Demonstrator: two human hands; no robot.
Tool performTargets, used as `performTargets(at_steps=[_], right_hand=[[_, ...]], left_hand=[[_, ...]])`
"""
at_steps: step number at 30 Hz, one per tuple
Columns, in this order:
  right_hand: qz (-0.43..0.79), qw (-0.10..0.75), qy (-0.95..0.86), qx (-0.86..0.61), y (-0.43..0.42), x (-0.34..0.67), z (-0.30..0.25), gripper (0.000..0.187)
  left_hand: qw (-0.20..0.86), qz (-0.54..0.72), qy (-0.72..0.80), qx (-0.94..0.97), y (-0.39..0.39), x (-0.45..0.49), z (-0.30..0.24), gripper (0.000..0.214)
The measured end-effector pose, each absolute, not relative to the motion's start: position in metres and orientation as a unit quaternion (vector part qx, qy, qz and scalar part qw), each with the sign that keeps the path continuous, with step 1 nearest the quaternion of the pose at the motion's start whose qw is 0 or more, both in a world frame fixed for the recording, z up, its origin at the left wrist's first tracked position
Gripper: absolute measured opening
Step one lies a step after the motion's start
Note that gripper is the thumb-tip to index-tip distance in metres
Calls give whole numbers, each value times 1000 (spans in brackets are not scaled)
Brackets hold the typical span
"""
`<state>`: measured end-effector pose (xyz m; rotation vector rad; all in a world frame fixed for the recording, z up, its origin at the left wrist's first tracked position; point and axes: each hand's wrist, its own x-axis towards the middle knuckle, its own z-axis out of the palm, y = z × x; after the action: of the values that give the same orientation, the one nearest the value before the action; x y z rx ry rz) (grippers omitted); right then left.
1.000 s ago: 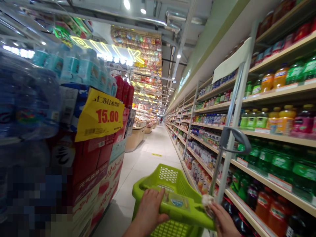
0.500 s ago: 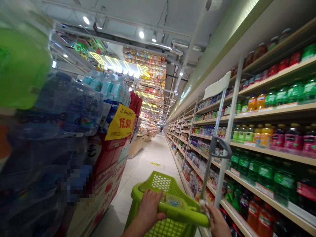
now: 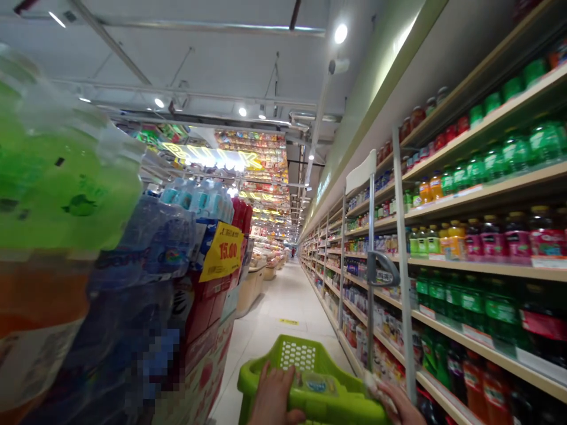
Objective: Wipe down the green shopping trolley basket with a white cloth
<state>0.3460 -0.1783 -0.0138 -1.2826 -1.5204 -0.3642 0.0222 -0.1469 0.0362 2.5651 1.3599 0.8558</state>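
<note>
In the head view a lime-green plastic shopping cart (image 3: 336, 407) with a perforated front panel is low in the middle. My left hand (image 3: 277, 394) is closed over the left part of its handle, with the thumb along the near side. My right hand (image 3: 398, 402) is at the handle's right end, its fingers curled and partly cut off by the lower edge. Something small, white and crumpled (image 3: 374, 385) shows by the right fingers; I cannot make out what it is. A printed label (image 3: 315, 383) sits on the cart behind the handle.
Close on the left stand stacked drink packs (image 3: 150, 236) with a yellow price sign (image 3: 222, 252). Shelves of bottles (image 3: 473, 301) line the right. A metal pole with a grey handle (image 3: 381, 270) stands against them. The pale aisle floor (image 3: 283, 295) runs ahead.
My view has tilted up and levelled, so the cart and both hands appear lower. The green bottles and drink packs at left loom larger. Both hands stay on the handle.
</note>
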Motion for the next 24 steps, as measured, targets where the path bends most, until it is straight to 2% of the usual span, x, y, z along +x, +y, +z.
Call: performTargets(at_steps=[3,7,11,14,16,18,20,22,24], right_hand=[[-113,556,-548,-615,-181,357,-14,40],[-132,590,-466,-646,-180,330,-15,42],[-173,570,-597,-537,-180,273,-14,31],[-205,525,-676,-475,-183,254,-10,39],[-200,515,-674,-491,-185,264,-6,42],[-190,535,-635,-524,-189,285,-2,38],[-190,583,-566,-551,-193,302,1,33],[-182,637,-488,-569,-197,308,4,33],[-164,656,-454,-580,-201,304,6,36]], left_hand=[[37,281,456,844,-148,23,35,73],[24,267,464,844,-149,23,32,71],[17,255,472,844,-151,29,34,71],[10,235,491,839,-155,32,40,72],[13,211,492,844,-160,30,45,73],[10,196,493,848,-165,25,50,69],[-6,193,499,845,-170,19,54,54],[-23,191,512,837,-174,16,55,41],[-30,183,518,835,-178,18,55,37]])
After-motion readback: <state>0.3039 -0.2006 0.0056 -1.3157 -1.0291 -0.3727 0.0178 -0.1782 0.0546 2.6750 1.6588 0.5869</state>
